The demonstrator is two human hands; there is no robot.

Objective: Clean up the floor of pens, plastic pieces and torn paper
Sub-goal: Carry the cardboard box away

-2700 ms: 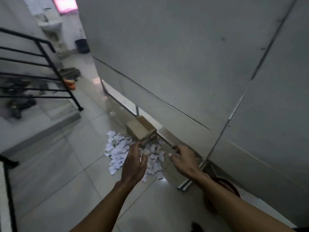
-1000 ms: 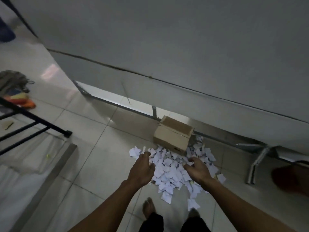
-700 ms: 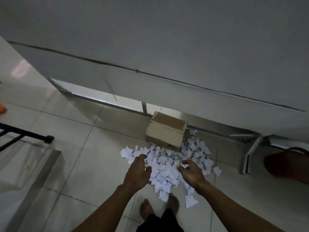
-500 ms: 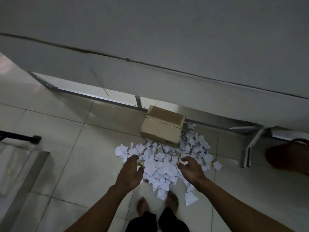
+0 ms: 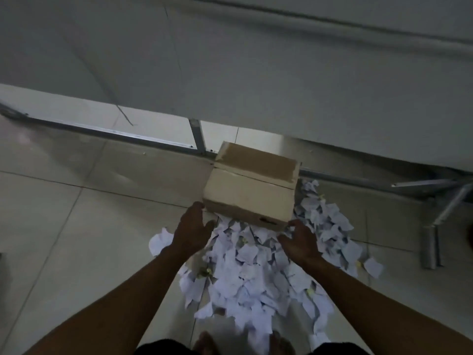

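Both hands, left hand (image 5: 191,230) and right hand (image 5: 300,242), spread open before the cardboard box (image 5: 252,190); lifting it carelessly could scatter the torn paper (image 5: 256,275).

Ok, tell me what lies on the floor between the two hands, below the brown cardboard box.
Head view: torn white paper scraps cover the tiles between the left hand and right hand, running under the cardboard box.
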